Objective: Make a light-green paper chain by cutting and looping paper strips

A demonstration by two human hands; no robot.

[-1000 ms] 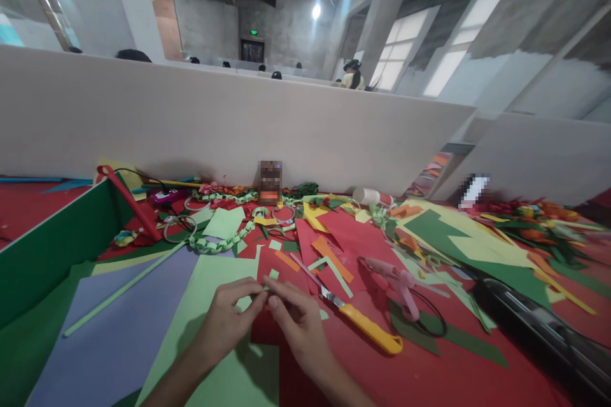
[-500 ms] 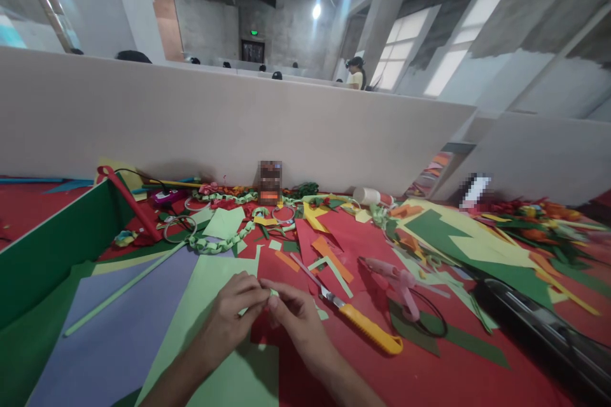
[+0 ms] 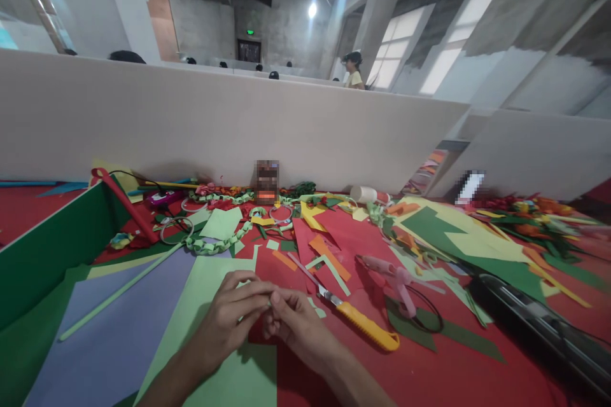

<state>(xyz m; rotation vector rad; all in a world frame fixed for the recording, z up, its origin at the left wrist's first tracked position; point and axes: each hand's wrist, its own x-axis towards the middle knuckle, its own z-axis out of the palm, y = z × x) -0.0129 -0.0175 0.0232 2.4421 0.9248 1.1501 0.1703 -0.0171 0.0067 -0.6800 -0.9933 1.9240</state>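
My left hand (image 3: 238,311) and my right hand (image 3: 294,321) meet at the fingertips above a light-green paper sheet (image 3: 191,305) and the red table. Both are closed in a pinch. A small light-green paper piece, visible between them a moment earlier, is now hidden by the fingers. Just right of my right hand lies a utility knife (image 3: 365,325) with a yellow handle and its blade pointing away. Farther right is a pink glue gun (image 3: 382,267) with a dark cord. Beyond my left hand, a light-green folded paper chain (image 3: 214,245) lies beside a thin green stick (image 3: 119,292).
A green box wall (image 3: 57,235) stands at left, by a purple sheet (image 3: 119,337). A long black object (image 3: 534,324) lies at right. Paper scraps, a white bottle (image 3: 363,195) and a blurred upright device (image 3: 267,181) line the pale partition (image 3: 214,121).
My fingers have closed further over the light-green paper piece, which no longer shows. My right hand's fingers have curled more underneath. The view has shifted slightly.
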